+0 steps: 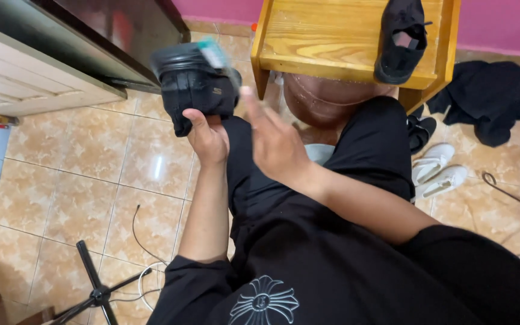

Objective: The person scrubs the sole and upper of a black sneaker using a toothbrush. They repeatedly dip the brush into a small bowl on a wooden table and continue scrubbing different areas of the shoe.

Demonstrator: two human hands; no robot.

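The shoe (195, 90) I hold is black, like the second shoe (399, 39) on my honey-yellow wooden stool (332, 48), my trousers (368, 150) and shirt (344, 271) with its white cross emblem, over mottled tan floor tiles (79, 192), beside white sandals (437, 171) and a pink wall (501, 24).

The left hand (207, 137) grips a black shoe (195, 89) from below, holding it up over the tiled floor (91, 180). The right hand (275, 141) hovers just beside it, fingers loosely spread, with a blurred teal thing (213, 53) at the shoe's top. Another black shoe (399, 39) lies on the wooden surface (332, 36).
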